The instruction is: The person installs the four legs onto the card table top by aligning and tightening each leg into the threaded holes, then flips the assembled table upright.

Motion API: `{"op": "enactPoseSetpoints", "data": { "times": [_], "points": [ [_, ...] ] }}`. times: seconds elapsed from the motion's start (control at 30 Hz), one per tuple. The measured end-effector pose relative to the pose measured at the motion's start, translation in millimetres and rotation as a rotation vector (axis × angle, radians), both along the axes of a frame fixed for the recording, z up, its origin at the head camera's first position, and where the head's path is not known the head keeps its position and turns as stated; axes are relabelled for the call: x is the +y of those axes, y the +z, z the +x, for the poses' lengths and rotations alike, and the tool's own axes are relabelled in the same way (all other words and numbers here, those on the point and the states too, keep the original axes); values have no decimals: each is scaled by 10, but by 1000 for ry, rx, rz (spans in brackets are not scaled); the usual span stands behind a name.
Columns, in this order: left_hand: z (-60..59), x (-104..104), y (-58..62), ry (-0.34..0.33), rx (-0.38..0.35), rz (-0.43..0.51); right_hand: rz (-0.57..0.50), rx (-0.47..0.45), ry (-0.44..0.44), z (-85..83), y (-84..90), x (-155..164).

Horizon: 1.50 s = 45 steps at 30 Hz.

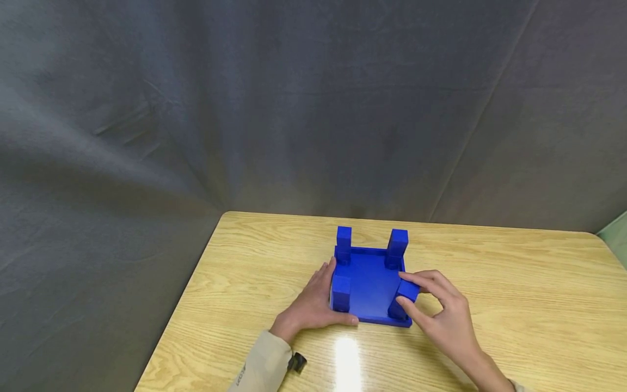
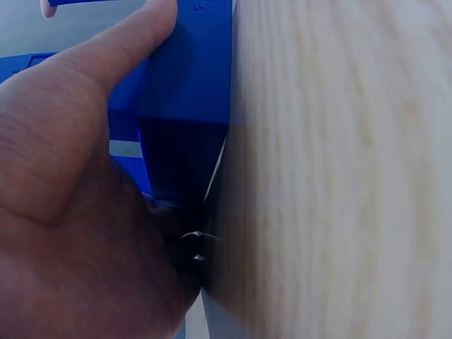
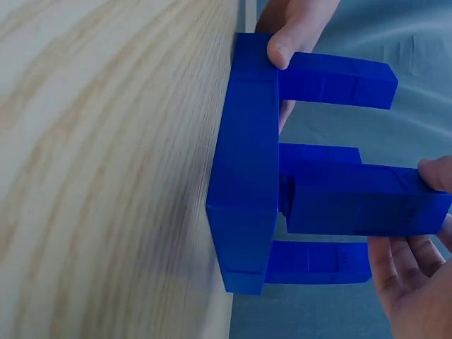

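Observation:
A square blue base (image 1: pixel 373 286) with a raised rim lies on the table, and blue square legs (image 1: pixel 344 239) stand up from its corners. My left hand (image 1: pixel 318 299) grips its near left corner, thumb along the front side and fingers along the left side; part of the fingers is hidden. Thumb and fingertips of my right hand (image 1: pixel 448 321) pinch the top of the near right leg (image 3: pixel 364 200). In the right wrist view that leg is upright over its corner, with a narrow gap showing at its foot. The other legs stand straight on the base.
The wooden table (image 1: pixel 529 305) carries the base near its middle. A grey curtain (image 1: pixel 313 109) hangs just behind the far table edge. A small black object (image 1: pixel 296 362) sits at the left sleeve (image 1: pixel 264 362).

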State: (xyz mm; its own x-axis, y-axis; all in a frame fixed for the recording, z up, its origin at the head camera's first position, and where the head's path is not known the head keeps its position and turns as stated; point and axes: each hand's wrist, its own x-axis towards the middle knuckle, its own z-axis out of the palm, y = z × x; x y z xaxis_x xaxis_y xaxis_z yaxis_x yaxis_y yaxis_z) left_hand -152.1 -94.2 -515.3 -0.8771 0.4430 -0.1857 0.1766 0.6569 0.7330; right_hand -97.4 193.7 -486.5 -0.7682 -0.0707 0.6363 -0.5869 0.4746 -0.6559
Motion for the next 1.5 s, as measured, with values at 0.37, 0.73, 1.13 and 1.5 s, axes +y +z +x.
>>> {"op": "enactPoseSetpoints", "data": {
  "times": [0.37,0.73,1.13,1.5],
  "points": [
    [13,-12,-1,-6,-1,4,16,-41,66,7,53,97],
    [16,-3,4,-16,-5,10,-54,-36,-39,6,-32,43],
    [10,-3,20,-10,-6,3,-98,-136,39,5,17,50],
    [0,-8,2,-5,1,11,-246,-315,506,-55,-25,168]
  ]
}}
